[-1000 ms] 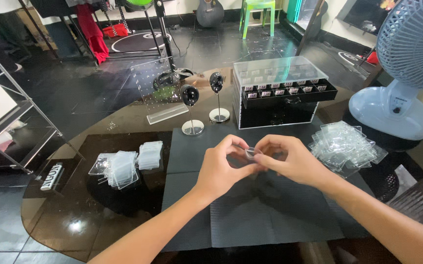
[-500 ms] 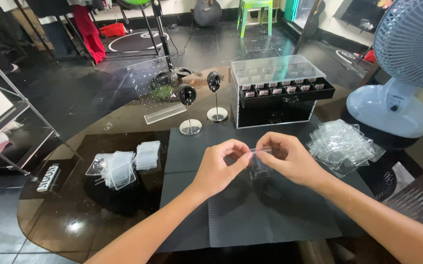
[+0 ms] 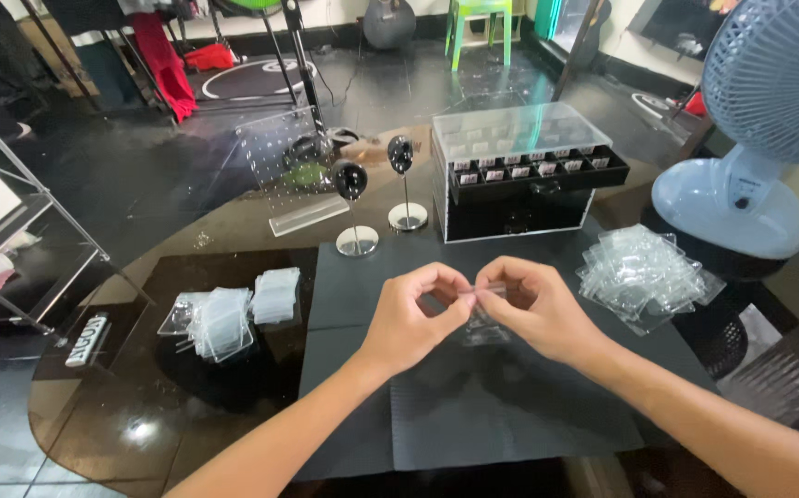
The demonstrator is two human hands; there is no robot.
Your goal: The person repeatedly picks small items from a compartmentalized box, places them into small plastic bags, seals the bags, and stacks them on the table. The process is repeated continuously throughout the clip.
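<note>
Fingertips of both my hands pinch one small clear plastic sleeve (image 3: 484, 297) between them, above the black mat (image 3: 473, 415). My left hand (image 3: 409, 318) grips its nine o'clock end, my right hand (image 3: 533, 309) its three o'clock end, so its long axis runs nine to three. Both hands sit equally close. Loose clear sleeves (image 3: 644, 275) lie heaped at three o'clock, nearer my right; a smaller stack (image 3: 224, 318) lies at nine.

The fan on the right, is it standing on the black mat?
No, the fan stands on the glass table beyond the right edge of the black mat.
</note>
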